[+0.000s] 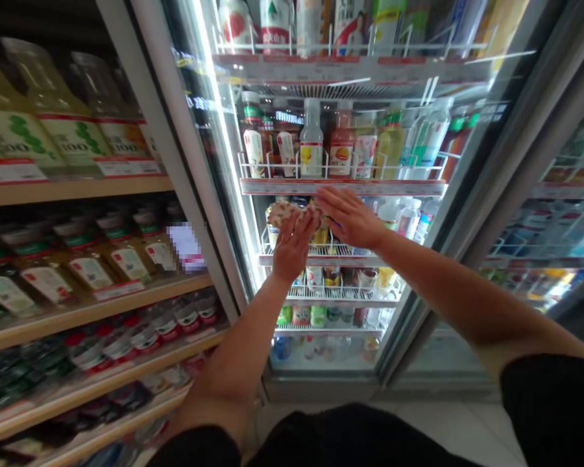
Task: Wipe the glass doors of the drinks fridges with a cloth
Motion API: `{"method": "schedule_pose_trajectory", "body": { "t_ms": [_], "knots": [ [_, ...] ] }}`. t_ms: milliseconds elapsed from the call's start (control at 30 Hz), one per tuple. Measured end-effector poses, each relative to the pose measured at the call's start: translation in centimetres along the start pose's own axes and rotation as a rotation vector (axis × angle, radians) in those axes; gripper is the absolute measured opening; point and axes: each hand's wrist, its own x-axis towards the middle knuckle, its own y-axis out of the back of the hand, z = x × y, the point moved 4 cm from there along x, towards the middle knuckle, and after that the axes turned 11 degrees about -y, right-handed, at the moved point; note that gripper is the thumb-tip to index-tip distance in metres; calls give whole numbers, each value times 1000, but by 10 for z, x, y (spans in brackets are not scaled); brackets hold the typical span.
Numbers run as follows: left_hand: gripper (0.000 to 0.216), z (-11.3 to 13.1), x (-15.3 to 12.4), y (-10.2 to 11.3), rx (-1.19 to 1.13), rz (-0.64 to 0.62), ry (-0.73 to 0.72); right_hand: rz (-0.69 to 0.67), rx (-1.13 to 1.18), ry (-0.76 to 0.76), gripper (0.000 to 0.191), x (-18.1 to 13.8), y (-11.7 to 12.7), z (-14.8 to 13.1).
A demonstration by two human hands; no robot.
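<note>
My left hand (293,246) presses a crumpled pale cloth with reddish-brown spots (283,213) against the glass door (340,353) of a lit drinks fridge. Its fingers lie over the cloth, and part of the cloth sticks out on the left. My right hand (353,217) is just to the right, fingers stretched out and close together. Its fingertips reach the cloth's right edge; whether they touch it I cannot tell. Behind the glass, bottles (340,139) stand on wire-fronted shelves.
To the left, wooden shelves (78,194) carry rows of juice bottles (48,97) and smaller bottles (92,259). The door's metal frame (418,311) runs down its right side, beside another glass-fronted fridge (530,214). Pale floor tiles (433,421) lie below.
</note>
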Motion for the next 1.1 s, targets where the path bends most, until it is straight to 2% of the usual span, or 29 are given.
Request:
{"method": "schedule_pose_trajectory", "body": {
  "t_ms": [100,167,233,333,400,467,533,600,700,767,867,933,1000,1100],
  "knots": [
    [44,8,-25,-1,21,40,-30,144,-165,-289,58,-30,30,53],
    [41,13,-41,2,13,49,-53,128,-203,-346,59,-47,34,76],
    [36,8,-44,6,10,31,-67,113,-204,-354,60,-58,30,86],
    [25,-23,-26,19,99,73,51,133,-208,-348,60,-61,24,86],
    [25,-46,-12,27,181,131,163,136,-222,-346,60,-60,24,83],
    [28,-52,-9,28,215,152,209,128,-233,-360,59,-59,24,81],
    [27,-40,-23,24,219,145,219,111,-239,-377,58,-58,25,81],
    [22,-16,-49,19,213,130,201,102,-253,-385,57,-58,26,81],
    [19,11,-75,14,152,58,55,106,-279,-375,57,-58,26,81],
    [19,4,-71,17,138,69,39,109,-289,-365,57,-58,25,80],
    [20,-28,-43,24,164,145,101,114,-293,-362,57,-59,25,81],
    [23,-39,-27,26,179,189,138,120,-298,-359,58,-59,26,81],
    [23,-31,-25,22,170,194,139,124,-303,-351,58,-59,26,81],
    [22,6,-33,10,105,116,42,122,-300,-346,59,-60,25,81]
  ]
}}
